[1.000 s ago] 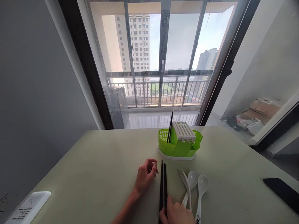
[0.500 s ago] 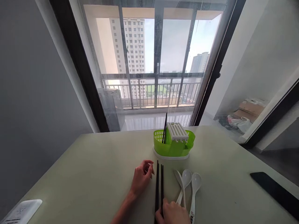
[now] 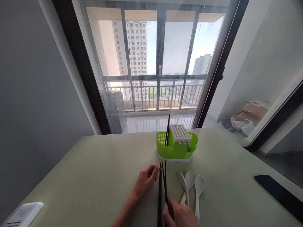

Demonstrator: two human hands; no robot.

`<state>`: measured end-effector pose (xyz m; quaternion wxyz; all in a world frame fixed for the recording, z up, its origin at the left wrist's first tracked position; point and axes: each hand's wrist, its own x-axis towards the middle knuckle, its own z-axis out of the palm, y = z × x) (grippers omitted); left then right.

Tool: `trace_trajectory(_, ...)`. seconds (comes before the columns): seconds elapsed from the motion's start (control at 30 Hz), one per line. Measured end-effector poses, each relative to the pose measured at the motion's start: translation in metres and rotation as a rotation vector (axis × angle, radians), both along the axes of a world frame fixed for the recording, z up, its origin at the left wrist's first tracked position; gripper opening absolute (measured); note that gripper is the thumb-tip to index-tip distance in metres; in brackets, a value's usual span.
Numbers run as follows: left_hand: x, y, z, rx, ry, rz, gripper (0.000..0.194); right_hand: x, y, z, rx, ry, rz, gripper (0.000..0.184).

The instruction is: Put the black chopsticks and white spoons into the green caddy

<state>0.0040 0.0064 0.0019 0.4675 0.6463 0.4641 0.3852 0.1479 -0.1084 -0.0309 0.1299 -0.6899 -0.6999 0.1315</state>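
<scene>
Chopsticks [image 3: 165, 186], black, slender and tapering toward twelve o'clock, are pinched by the right hand [image 3: 181, 215]; the grip of the left hand [image 3: 145, 180] I can't tell.

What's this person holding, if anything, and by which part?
The right hand holds black chopsticks toward the end nearest the person. The left hand is curled beside chopstick tips; whether it grips any cannot be told.
</scene>
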Motion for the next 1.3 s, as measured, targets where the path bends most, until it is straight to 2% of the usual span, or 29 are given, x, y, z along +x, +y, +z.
trace_trajectory(0.1, -0.003, 0.000, 0.007, -0.168, -0.168, -0.167, 0.065, -0.002, 0.004, 0.006, 0.079, 0.109, 0.080, 0.026)
trace_trajectory(0.23, -0.008, -0.003, 0.014, -0.347, -0.315, -0.309, 0.061, -0.005, 0.007, 0.015, 0.151, 0.234, 0.147, 0.027)
trace_trajectory(0.4, -0.010, -0.007, 0.015, -0.444, -0.437, -0.341, 0.047, -0.005, 0.007, 0.013, 0.170, 0.290, 0.187, 0.024)
trace_trajectory(0.57, -0.013, -0.008, 0.014, -0.451, -0.488, -0.383, 0.047, 0.004, 0.007, 0.017, 0.050, 0.411, 0.323, 0.029)
trace_trajectory(0.77, -0.012, -0.005, 0.015, -0.445, -0.534, -0.234, 0.050, 0.012, 0.004, 0.035, -0.042, 0.568, 0.315, 0.043)
trace_trajectory(0.87, -0.012, 0.001, 0.010, -0.400, -0.567, -0.109, 0.048, 0.013, 0.002, 0.039, -0.073, 0.644, 0.308, 0.054)
trace_trajectory(0.97, -0.012, 0.005, 0.004, -0.353, -0.582, -0.016, 0.046, 0.020, 0.004, 0.043, -0.112, 0.722, 0.234, 0.055)
trace_trajectory(1.1, -0.012, 0.007, 0.001, -0.316, -0.599, 0.009, 0.042, 0.035, 0.008, 0.051, -0.121, 0.779, 0.151, 0.053)
trace_trajectory(1.3, -0.013, 0.005, 0.004, -0.336, -0.536, -0.007, 0.049, 0.051, 0.007, 0.055, -0.112, 0.819, 0.186, 0.049)
